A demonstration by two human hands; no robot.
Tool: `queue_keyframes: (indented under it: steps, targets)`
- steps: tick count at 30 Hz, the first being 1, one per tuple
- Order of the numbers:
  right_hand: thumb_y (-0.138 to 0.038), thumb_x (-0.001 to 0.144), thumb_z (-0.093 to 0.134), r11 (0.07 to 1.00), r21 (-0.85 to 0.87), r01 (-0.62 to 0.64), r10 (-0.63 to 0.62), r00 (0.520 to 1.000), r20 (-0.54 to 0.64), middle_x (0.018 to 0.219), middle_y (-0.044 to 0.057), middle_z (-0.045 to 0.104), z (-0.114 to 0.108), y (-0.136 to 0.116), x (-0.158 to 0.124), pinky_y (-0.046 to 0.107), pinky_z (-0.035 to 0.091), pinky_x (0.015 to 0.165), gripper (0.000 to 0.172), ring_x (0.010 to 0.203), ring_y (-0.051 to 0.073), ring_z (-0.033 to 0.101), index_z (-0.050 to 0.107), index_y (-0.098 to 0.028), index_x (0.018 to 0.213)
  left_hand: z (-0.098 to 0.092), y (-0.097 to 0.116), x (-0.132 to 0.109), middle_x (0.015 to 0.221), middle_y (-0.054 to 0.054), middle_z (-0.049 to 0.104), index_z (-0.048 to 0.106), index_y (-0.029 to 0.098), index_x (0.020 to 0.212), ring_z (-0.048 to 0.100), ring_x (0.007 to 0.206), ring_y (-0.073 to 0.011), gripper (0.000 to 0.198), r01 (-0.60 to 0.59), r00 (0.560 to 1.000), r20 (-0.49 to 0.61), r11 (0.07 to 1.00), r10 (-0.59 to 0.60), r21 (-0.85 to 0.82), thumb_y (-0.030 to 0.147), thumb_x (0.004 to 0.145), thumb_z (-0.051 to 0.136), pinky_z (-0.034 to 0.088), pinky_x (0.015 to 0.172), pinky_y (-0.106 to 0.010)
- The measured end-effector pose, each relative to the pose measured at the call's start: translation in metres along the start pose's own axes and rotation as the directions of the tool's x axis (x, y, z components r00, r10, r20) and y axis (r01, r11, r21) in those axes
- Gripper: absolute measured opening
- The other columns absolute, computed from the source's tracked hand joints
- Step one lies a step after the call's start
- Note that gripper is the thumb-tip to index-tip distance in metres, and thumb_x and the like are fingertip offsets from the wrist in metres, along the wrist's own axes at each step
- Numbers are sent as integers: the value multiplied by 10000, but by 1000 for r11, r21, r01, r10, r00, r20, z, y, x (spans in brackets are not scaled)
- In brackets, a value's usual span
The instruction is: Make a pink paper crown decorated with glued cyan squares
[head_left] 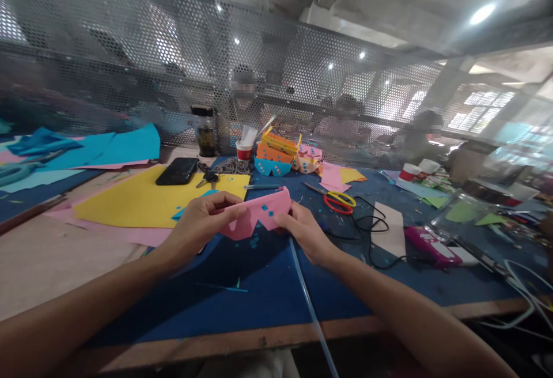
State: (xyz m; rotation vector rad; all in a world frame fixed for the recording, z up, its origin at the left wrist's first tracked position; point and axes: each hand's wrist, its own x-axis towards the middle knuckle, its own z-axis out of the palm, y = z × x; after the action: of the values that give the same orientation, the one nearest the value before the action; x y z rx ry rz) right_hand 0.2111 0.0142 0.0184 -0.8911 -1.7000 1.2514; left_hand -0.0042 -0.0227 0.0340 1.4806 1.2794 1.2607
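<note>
Left hand (199,219) and right hand (309,233) are pinching opposite ends of a pink, glasses-shaped paper cutout (242,223) above the blue-surfaced table (194,309). Left of the cutout, a black rectangular phone (177,171) is lying on yellow paper (125,200); right of the cutout, red-and-yellow-handled scissors (339,201) are resting.

A notched pink paper strip (244,221) bearing small blue diamond-shaped pieces (271,214) slants above the blue-topped bench (207,314), held between left hand (207,215) and right hand (306,233).

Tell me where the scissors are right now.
In the head view, the scissors lie right of centre on the blue tabletop, beyond the right hand and in front of some pink paper.
</note>
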Motion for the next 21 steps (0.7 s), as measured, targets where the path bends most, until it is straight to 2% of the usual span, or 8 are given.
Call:
queue_keyframes:
  steps: [3,10,17,21]
  targets:
    - [-331,801,623,1000,-19,2,-2,1000,-4,771,-17,562,0,1,0,255,373,629,181,697,132,469,598,-168,876,0,0,-1,735,-9,655,716,183,810,576,648,-140,262,-4,1000,21,1000,4,7,443,797,742,496,578,-216]
    - [-369,855,562,994,113,-1,5,999,-33,786,-9,595,-2,-1,1,275,460,679,179,709,146,547,589,-192,851,0,-3,3,729,-8,646,725,175,807,567,632,-127,262,32,999,-22,995,-34,-92,423,754,790,495,558,-207]
    - [-376,901,544,999,13,39,-39,998,-56,767,-20,584,-6,-2,2,266,457,664,192,674,137,561,573,-199,833,-1,0,4,735,-7,664,739,188,819,582,641,-135,259,31,999,8,998,-31,-61,430,748,795,510,573,-217]
    - [-355,913,530,997,-38,60,-63,995,-74,741,-26,574,-6,-5,2,260,443,664,190,666,135,567,551,-197,810,-4,0,5,806,-11,689,761,203,899,592,676,-145,302,27,1000,-2,999,-27,-28,465,750,784,496,577,-217]
